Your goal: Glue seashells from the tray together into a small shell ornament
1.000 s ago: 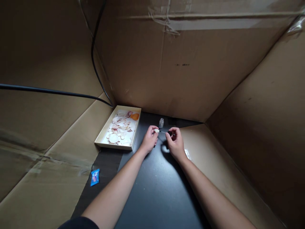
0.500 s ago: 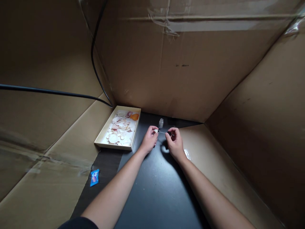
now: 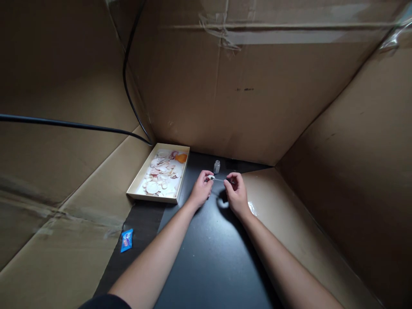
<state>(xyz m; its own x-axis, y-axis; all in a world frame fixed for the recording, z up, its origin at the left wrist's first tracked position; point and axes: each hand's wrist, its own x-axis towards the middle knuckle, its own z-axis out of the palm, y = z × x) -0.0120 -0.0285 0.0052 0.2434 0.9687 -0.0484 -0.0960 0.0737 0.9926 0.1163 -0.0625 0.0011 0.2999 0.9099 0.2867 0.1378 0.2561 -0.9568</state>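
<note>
My left hand (image 3: 201, 189) is closed, pinching a small white shell (image 3: 210, 177) between thumb and fingertips. Across from it, my right hand (image 3: 237, 192) grips a thin pale stick (image 3: 219, 180) by its right end, with the fingers curled round it. The stick's left end reaches the shell; whether it touches is too small to tell. Just behind the hands a small clear bottle (image 3: 216, 166) stands upright on the dark tabletop (image 3: 206, 257), with no cap visible on it.
A shallow box (image 3: 152, 198) of loose shells and an orange piece (image 3: 180, 158) lies at the left back. A blue packet (image 3: 126, 240) rests nearer on the left. Clear plastic (image 3: 252, 208) lies by my right wrist. Cardboard walls (image 3: 219, 107) surround the table; black cables (image 3: 74, 124) run at left.
Both hands keep their hold in nearly the same place. The shell has turned slightly in my left fingers, now showing a dark spot. The view has shifted very slightly.
</note>
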